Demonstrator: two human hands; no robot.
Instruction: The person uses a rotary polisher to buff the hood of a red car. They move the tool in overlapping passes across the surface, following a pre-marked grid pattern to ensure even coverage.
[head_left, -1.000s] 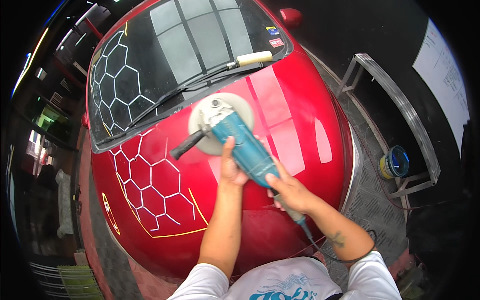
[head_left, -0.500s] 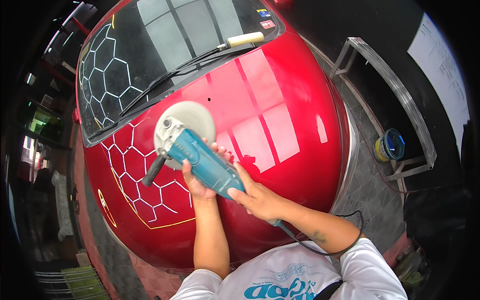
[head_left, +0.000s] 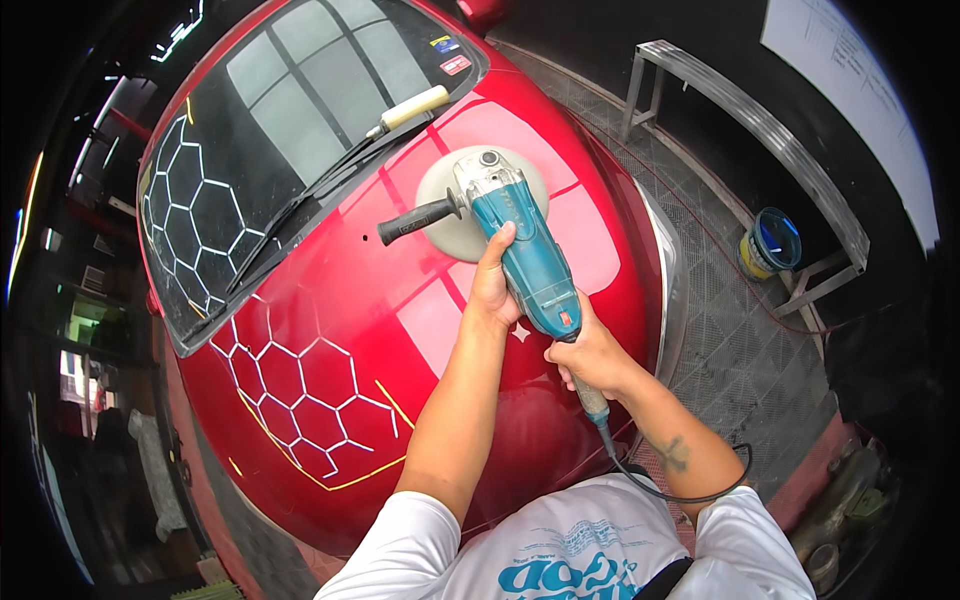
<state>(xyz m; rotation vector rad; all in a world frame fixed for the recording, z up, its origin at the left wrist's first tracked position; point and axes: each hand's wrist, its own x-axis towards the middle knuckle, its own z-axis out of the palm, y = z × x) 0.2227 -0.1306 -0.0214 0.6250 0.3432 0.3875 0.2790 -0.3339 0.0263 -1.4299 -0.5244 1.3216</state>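
Observation:
Both my hands hold a teal rotary polisher (head_left: 535,250) over the bonnet (head_left: 350,265) of a red car. Its round, pale pad (head_left: 440,185) lies against the glossy paint, toward the upper right of the bonnet. My left hand (head_left: 493,290) grips the front of the body, thumb along its side, mostly from underneath. Around the rear handle, by the switch, my right hand (head_left: 592,352) is closed. A black side handle (head_left: 415,220) juts out to the left, with no hand on it. The power cord (head_left: 650,487) loops across my right forearm.
A pale yellow bottle (head_left: 415,107) lies at the windscreen base beside the wiper (head_left: 300,200). At the right, a bucket (head_left: 770,243) stands on the tiled floor near a metal bench frame (head_left: 780,150). Hexagonal lights reflect in the paint and glass. A thin hose (head_left: 690,215) runs along the floor.
The polisher has moved right across the bonnet and turned, its head now pointing up the picture. My hands moved with it, and the view has shifted.

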